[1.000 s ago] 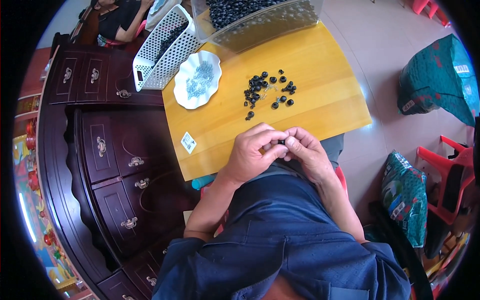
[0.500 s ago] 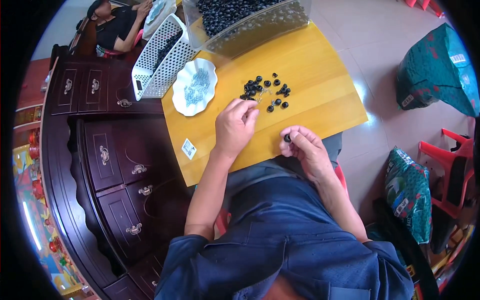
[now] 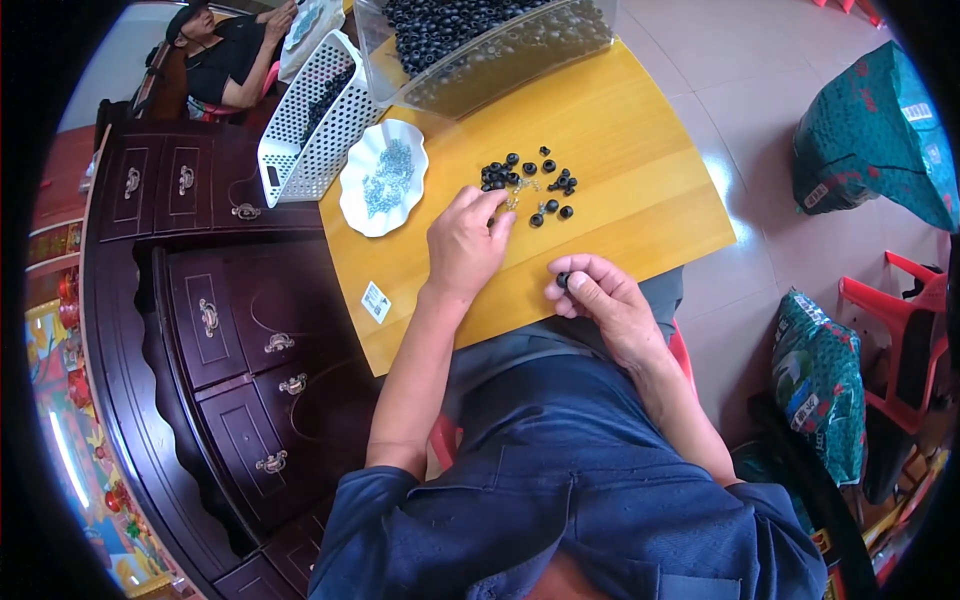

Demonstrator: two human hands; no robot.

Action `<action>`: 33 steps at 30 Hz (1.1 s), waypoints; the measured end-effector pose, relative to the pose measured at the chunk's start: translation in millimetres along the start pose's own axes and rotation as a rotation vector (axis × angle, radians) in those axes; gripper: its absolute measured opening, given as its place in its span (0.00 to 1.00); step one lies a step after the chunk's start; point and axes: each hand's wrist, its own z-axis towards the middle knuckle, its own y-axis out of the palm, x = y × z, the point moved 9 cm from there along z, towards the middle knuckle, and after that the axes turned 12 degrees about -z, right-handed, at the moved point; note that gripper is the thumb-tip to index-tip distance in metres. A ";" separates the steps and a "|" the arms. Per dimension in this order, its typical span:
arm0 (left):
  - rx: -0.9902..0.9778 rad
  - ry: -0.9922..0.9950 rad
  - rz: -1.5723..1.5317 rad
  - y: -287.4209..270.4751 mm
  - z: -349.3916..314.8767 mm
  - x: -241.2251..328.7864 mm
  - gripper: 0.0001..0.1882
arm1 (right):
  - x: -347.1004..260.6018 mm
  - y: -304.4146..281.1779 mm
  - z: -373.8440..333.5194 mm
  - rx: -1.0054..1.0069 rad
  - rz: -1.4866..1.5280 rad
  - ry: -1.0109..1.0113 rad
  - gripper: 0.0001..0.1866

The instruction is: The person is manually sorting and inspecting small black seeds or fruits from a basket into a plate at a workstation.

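Between the thumb and fingers of my right hand [image 3: 612, 305] is a small round black piece with a hole [image 3: 563, 281], held over the near edge of the yellow table [image 3: 640, 130]. My left hand [image 3: 464, 245] reaches to the near side of a loose group of black round pieces [image 3: 551, 167]. Its thumb and fingertips are drawn together beside tiny clear pieces [image 3: 513, 203]; whatever they pinch is hidden. Left of that hand, a white wavy-edged dish [image 3: 353, 209] contains a heap of small clear pieces [image 3: 389, 178].
A clear bin [image 3: 500, 92] full of black pieces stands at the table's far side. Next to it is a white perforated basket [image 3: 292, 172]. Dark wooden drawers [image 3: 220, 330] flank the left. Green bags [image 3: 850, 140] and a red stool [image 3: 905, 340] are at right. Another person [image 3: 225, 65] sits far left.
My right hand has shifted slightly left with the black piece still in its fingers. The left hand stays low by the group, and the whole view has moved a little.
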 end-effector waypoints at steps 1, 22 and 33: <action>-0.002 -0.004 0.011 0.8 0.4 -2.0 0.11 | 0.2 0.7 0.0 -0.009 -0.010 0.004 0.14; -0.076 0.033 -0.404 -18.9 -22.7 42.1 0.07 | -7.3 0.0 -2.5 0.052 0.140 0.012 0.13; -0.059 0.258 -0.361 -5.8 -45.6 84.7 0.09 | -8.1 0.6 0.9 0.035 0.127 -0.032 0.13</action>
